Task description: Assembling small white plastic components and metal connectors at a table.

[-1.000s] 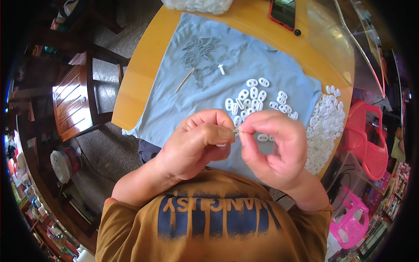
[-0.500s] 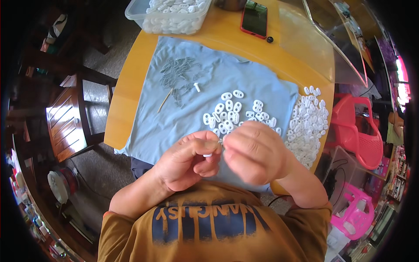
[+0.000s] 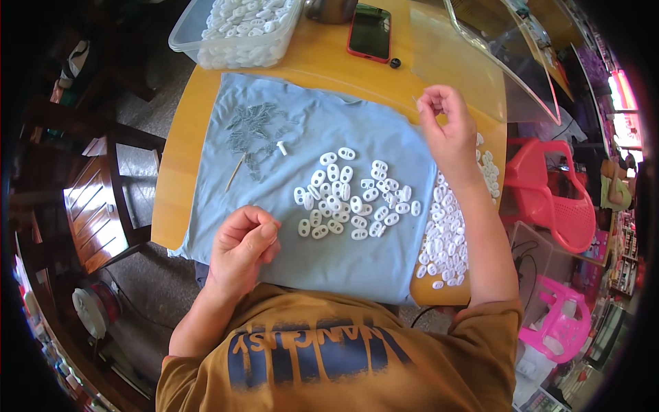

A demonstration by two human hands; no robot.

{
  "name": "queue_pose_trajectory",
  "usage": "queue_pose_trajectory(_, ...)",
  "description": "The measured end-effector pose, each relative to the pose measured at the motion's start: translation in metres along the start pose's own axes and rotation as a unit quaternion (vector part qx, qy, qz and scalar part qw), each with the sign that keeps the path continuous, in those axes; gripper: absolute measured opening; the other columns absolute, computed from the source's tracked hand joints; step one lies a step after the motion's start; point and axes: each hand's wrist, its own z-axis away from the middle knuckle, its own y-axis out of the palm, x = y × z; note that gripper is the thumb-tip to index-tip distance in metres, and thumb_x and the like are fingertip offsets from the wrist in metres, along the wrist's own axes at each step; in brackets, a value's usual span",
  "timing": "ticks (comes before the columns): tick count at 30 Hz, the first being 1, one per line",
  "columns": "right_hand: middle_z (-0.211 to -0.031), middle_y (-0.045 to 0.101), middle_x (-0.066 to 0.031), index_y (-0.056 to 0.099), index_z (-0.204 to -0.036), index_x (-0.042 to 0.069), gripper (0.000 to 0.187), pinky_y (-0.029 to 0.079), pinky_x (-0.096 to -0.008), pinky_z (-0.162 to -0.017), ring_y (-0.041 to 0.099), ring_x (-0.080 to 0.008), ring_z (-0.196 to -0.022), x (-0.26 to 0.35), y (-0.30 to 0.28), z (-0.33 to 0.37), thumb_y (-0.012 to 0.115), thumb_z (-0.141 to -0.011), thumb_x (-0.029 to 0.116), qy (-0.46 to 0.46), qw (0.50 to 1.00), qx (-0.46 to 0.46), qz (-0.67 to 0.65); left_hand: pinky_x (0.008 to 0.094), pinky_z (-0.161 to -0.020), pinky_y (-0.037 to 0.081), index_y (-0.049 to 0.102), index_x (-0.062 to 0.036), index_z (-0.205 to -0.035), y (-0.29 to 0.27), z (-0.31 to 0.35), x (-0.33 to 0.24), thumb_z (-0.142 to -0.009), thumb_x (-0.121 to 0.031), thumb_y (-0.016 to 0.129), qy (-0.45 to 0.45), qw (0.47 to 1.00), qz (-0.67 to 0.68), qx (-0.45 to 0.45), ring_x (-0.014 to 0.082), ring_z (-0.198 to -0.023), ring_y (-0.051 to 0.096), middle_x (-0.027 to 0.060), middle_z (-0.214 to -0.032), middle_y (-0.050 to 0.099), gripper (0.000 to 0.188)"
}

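Observation:
My left hand (image 3: 246, 246) is closed in a pinch above the near left part of a blue cloth (image 3: 364, 268). A tiny pale bit shows at its fingertips, too small to name. Out over the cloth's right edge, my right hand (image 3: 449, 127) pinches thumb and fingers together, with a faint thin sliver at the tips. Between the hands lie several white oval two-holed plastic pieces (image 3: 334, 204), loosely scattered. Farther left on the cloth are a tangle of thin grey-green bits (image 3: 252, 127), a thin wooden stick (image 3: 235, 173) and a small white peg (image 3: 281, 148).
A clear tub of white pieces (image 3: 237, 55) stands at the far left, near a red-cased phone (image 3: 370, 33) and a small black knob (image 3: 395, 63). More white pieces (image 3: 446, 237) are heaped along the table's right side, partly behind my right forearm. A transparent panel (image 3: 473, 75) stands beyond.
My hands were together over the near cloth and are now apart. The right has moved far and right; the left has shifted left. The view has also shifted slightly.

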Motion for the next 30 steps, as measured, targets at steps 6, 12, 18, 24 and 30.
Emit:
queue_pose_trajectory(6, -0.083, 0.062, -0.0112, 0.054, -0.100, 0.000, 0.016, 0.050, -0.0279, -0.069, 0.062, -0.0192, -0.074, -0.013, -0.005, -0.005, 0.058, -0.085, 0.002, 0.009, 1.000, 0.010, 0.015, 0.0208, -0.053, 0.038, 0.055, -0.0005, -0.092, -0.001, 0.002, 0.004, -0.089, -0.009, 0.058, 0.069, 0.990, -0.096, 0.074, 0.0080, -0.058, 0.049, 0.0020, -0.076, 0.053, 0.009)
queue_pose_trajectory(12, -0.088, 0.064, -0.0125, 0.055, -0.101, 0.000, 0.015, 0.051, -0.0280, -0.071, 0.064, -0.0204, -0.080, -0.023, -0.008, -0.004, 0.055, -0.086, 0.002, 0.046, 0.999, 0.007, 0.004, 0.0212, -0.054, 0.040, 0.055, -0.0002, -0.091, -0.004, 0.001, 0.005, -0.089, -0.008, 0.057, 0.073, 0.992, -0.071, 0.079, 0.0092, -0.059, 0.050, 0.0036, -0.080, 0.053, 0.009)
queue_pose_trajectory(18, -0.090, 0.064, -0.0122, 0.057, -0.100, 0.000, 0.014, 0.050, -0.0281, -0.073, 0.064, -0.0196, -0.082, -0.036, -0.019, -0.003, 0.054, -0.086, 0.001, 0.061, 0.998, -0.003, 0.003, 0.0223, -0.054, 0.041, 0.055, 0.0002, -0.092, -0.005, 0.001, 0.006, -0.088, -0.008, 0.058, 0.075, 0.991, -0.070, 0.084, 0.0107, -0.060, 0.051, 0.0048, -0.084, 0.052, 0.009)
queue_pose_trajectory(24, -0.092, 0.063, -0.0122, 0.058, -0.098, 0.002, 0.017, 0.049, -0.0327, -0.074, 0.062, -0.0267, -0.083, -0.039, -0.031, -0.005, 0.057, -0.081, 0.001, 0.041, 0.993, 0.040, 0.107, 0.0227, -0.054, 0.041, 0.055, 0.0001, -0.092, -0.006, 0.000, 0.006, -0.088, -0.008, 0.058, 0.070, 0.992, -0.066, 0.078, 0.0114, -0.059, 0.051, 0.0047, -0.084, 0.052, 0.010)
queue_pose_trajectory(30, -0.089, 0.063, -0.0138, 0.059, -0.099, 0.004, 0.021, 0.048, -0.0375, -0.073, 0.060, -0.0309, -0.083, -0.041, -0.022, -0.005, 0.059, -0.078, 0.002, 0.001, 0.984, 0.080, 0.161, 0.0232, -0.054, 0.041, 0.055, 0.0005, -0.092, -0.004, 0.000, 0.005, -0.088, -0.008, 0.058, 0.071, 0.993, -0.062, 0.077, 0.0116, -0.058, 0.050, 0.0046, -0.082, 0.052, 0.010)
